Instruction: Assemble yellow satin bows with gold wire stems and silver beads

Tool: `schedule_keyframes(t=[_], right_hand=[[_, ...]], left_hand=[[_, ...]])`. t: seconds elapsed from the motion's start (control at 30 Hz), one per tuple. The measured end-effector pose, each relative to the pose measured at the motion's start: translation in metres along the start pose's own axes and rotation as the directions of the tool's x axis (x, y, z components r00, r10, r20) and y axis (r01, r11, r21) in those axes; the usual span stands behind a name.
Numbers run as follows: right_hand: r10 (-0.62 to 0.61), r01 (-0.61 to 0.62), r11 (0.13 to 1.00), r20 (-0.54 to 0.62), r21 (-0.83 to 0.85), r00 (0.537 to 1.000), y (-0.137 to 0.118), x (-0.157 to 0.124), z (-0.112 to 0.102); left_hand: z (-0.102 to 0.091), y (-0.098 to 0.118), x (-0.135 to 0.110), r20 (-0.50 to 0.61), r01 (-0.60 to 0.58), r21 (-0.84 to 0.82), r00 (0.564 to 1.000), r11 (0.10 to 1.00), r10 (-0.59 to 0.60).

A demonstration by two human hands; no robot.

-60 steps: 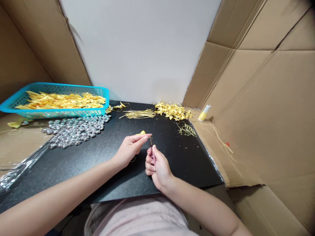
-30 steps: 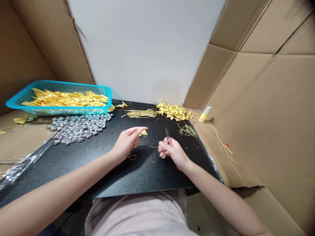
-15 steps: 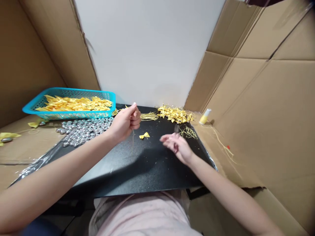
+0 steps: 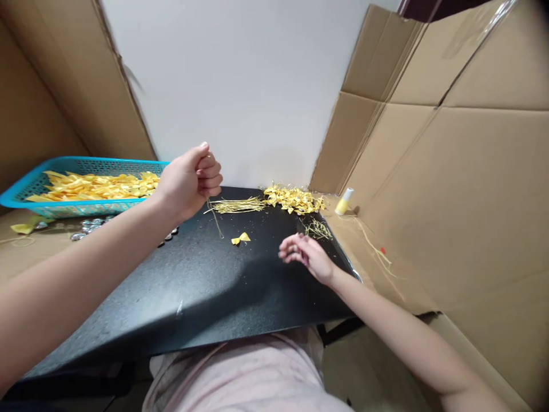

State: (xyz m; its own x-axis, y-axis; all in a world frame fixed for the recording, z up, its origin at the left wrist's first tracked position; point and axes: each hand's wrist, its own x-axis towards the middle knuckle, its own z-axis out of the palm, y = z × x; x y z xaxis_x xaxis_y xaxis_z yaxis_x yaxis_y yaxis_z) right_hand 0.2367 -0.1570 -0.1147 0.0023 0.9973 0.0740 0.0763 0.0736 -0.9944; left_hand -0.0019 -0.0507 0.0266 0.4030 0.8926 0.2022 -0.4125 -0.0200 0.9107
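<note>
My left hand (image 4: 189, 178) is raised over the far left part of the black table (image 4: 206, 286), its fingers wrapped into a fist. From below the fist hangs a thin yellowish string (image 4: 217, 222); its upper part is hidden in the hand. A single yellow ribbon bow (image 4: 241, 238) lies on the table between my hands. My right hand (image 4: 311, 257) hovers to the right of this bow, fingers apart and loosely bent, with nothing seen in them. Just beyond it lies a small heap of string clippings (image 4: 318, 229).
A blue basket (image 4: 81, 209) of yellow ribbon pieces stands at far left, silver beads (image 4: 91, 225) before it, partly behind my forearm. Cut strings (image 4: 238, 205) and a pile of bows (image 4: 295, 200) lie at the back. A small bottle (image 4: 343, 202) stands right, near cardboard walls (image 4: 472, 189).
My left hand has risen and moved left with the string, and its forearm now covers much of the silver beads. My right hand's fingers have shifted slightly. The view has swung a little rightward.
</note>
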Motion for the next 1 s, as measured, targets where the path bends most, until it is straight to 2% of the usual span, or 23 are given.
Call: schedule_keyframes(t=[0.07, 0.1, 0.17, 0.23, 0.3, 0.43, 0.53, 0.73, 0.87, 0.9, 0.97, 1.0], right_hand=[[-0.018, 0.017, 0.946, 0.001, -0.323, 1.0, 0.006, -0.004, 0.009], [-0.054, 0.037, 0.857, -0.019, -0.515, 0.998, 0.01, -0.003, 0.01], [-0.122, 0.045, 0.6, -0.035, -0.799, 0.992, 0.019, 0.007, 0.007], [-0.124, 0.02, 0.418, -0.036, -0.908, 0.992, 0.026, 0.026, -0.001], [-0.12, 0.001, 0.356, -0.045, -0.934, 0.992, 0.031, 0.049, -0.005], [-0.125, -0.01, 0.352, -0.058, -0.936, 0.99, 0.036, 0.089, 0.001], [-0.111, -0.025, 0.367, -0.071, -0.93, 0.991, 0.04, 0.105, 0.009], [-0.103, -0.081, 0.438, -0.14, -0.895, 0.985, 0.046, 0.11, 0.008], [-0.118, -0.1, 0.49, -0.179, -0.866, 0.977, 0.034, 0.103, 0.015], [-0.134, -0.08, 0.517, -0.172, -0.852, 0.976, 0.028, 0.1, 0.021], [-0.19, 0.041, 0.608, -0.095, -0.793, 0.977, 0.013, 0.091, 0.04], [-0.265, 0.207, 0.719, 0.014, -0.663, 0.964, 0.005, 0.086, 0.051]], left_hand=[[0.005, 0.002, 0.004, 0.018, 0.036, 0.008, 0.999, 0.999, -0.036], [0.007, 0.004, 0.006, 0.03, 0.055, 0.013, 0.998, 0.998, -0.055], [0.013, 0.007, 0.011, 0.057, 0.083, 0.025, 0.995, 0.996, -0.084], [0.017, 0.009, 0.014, 0.084, 0.091, 0.038, 0.992, 0.995, -0.094], [0.019, 0.011, 0.017, 0.096, 0.079, 0.048, 0.992, 0.996, -0.083], [0.018, 0.009, 0.017, 0.095, 0.065, 0.04, 0.993, 0.997, -0.069], [0.018, 0.008, 0.017, 0.118, 0.077, 0.014, 0.99, 0.997, -0.078], [0.027, 0.013, 0.019, 0.162, 0.11, -0.037, 0.981, 0.993, -0.103], [0.027, 0.011, 0.02, 0.194, 0.142, -0.049, 0.972, 0.989, -0.13], [0.026, 0.009, 0.021, 0.196, 0.148, -0.053, 0.971, 0.988, -0.135], [0.025, 0.007, 0.021, 0.192, 0.154, -0.064, 0.972, 0.986, -0.139], [0.024, 0.005, 0.021, 0.189, 0.157, -0.07, 0.972, 0.985, -0.141]])
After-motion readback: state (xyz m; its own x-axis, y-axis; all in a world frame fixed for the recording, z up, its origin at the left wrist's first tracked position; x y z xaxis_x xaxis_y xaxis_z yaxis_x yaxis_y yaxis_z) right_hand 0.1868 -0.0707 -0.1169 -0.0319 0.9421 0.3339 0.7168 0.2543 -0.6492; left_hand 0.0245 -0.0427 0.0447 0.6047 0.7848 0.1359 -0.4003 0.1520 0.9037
